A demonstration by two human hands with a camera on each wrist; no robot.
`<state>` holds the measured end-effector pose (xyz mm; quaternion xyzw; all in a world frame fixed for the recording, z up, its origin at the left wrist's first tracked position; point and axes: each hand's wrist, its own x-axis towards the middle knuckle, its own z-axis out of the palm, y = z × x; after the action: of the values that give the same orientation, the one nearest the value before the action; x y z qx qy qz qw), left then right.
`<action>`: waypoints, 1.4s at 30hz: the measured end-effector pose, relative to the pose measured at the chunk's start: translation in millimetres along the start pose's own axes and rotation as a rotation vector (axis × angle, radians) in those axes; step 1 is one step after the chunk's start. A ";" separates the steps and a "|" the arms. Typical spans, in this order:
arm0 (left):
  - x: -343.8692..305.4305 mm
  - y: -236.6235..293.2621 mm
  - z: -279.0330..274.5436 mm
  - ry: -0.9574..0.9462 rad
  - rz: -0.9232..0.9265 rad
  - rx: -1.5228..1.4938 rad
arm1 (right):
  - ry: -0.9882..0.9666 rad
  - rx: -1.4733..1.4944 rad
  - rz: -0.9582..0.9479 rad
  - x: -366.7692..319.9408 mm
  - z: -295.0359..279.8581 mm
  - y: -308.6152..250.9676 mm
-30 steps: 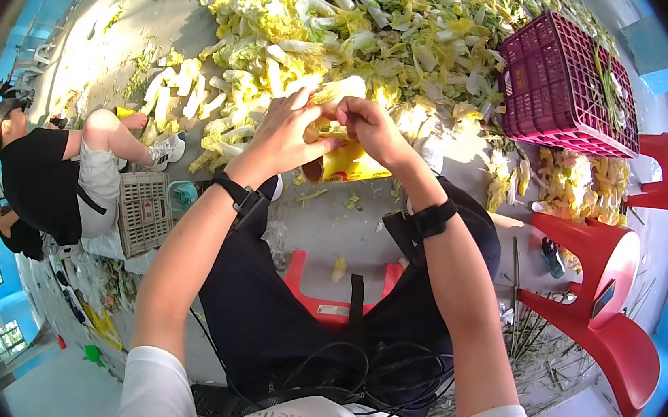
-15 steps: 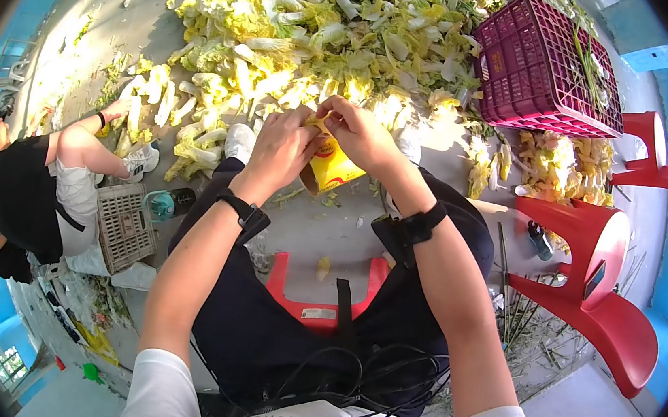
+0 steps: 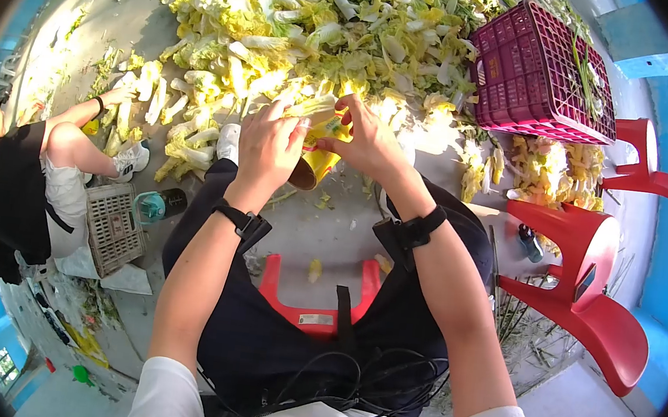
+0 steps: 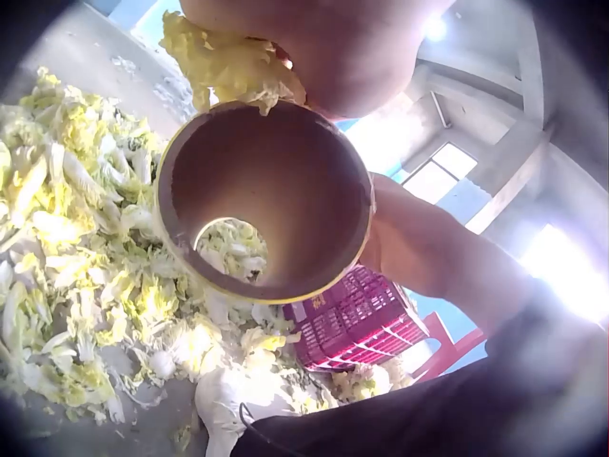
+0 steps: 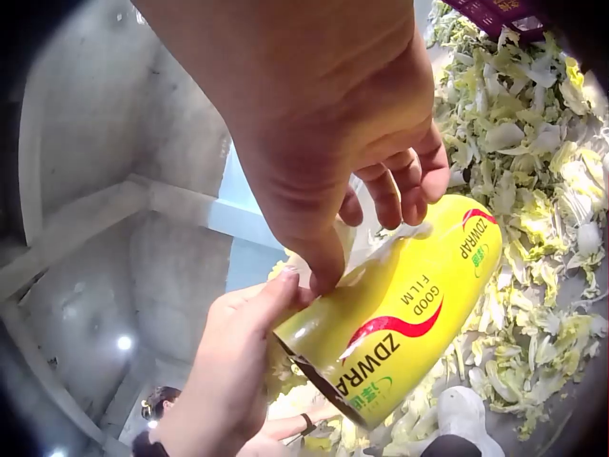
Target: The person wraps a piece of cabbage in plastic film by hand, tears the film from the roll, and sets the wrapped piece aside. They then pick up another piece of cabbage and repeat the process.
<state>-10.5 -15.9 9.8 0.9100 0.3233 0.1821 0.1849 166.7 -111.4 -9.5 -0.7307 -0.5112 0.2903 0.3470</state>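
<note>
A yellow roll of cling film [image 5: 409, 314], printed ZDWRAP and GOOD FILM, is held between both hands, tilted in the head view. Its hollow brown core [image 4: 276, 171] faces the left wrist camera. My left hand [image 3: 269, 146] grips the roll from the left, thumb at its near end. From the other side my right hand [image 3: 367, 140] holds it, with bent fingers at the upper edge and the thumb against the wrapper. A whitish, translucent piece [image 5: 362, 238] shows between the right fingers and the roll. Beside the left hand is a yellow cabbage leaf [image 4: 228, 62].
Loose cabbage leaves [image 3: 286, 41] spread over the floor ahead. A purple crate [image 3: 543, 76] stands at right, near red chairs [image 3: 586, 284]. On the left a person in black [image 3: 15, 183] sits by a grey crate [image 3: 114, 226]. A red stool [image 3: 314, 318] lies between the legs.
The roll has turned more upright. My right fingers have spread from a tighter curl. Scenery has shifted left in the head view, and the person at left has shifted with it.
</note>
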 end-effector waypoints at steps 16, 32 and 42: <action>-46.7 53.9 -71.8 0.120 0.030 0.321 | 0.063 0.023 0.083 4.8 46.8 -10.8; -55.6 32.7 -51.8 0.253 -0.104 0.056 | -0.247 1.087 0.526 -9.3 33.9 -52.8; -48.8 49.1 -39.7 0.441 -0.148 -0.131 | 0.259 0.983 0.023 6.9 79.4 -54.7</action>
<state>-38.3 -74.7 56.1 0.8082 0.4090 0.3831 0.1811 77.1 -75.3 -12.9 -0.5166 -0.2589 0.4072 0.7073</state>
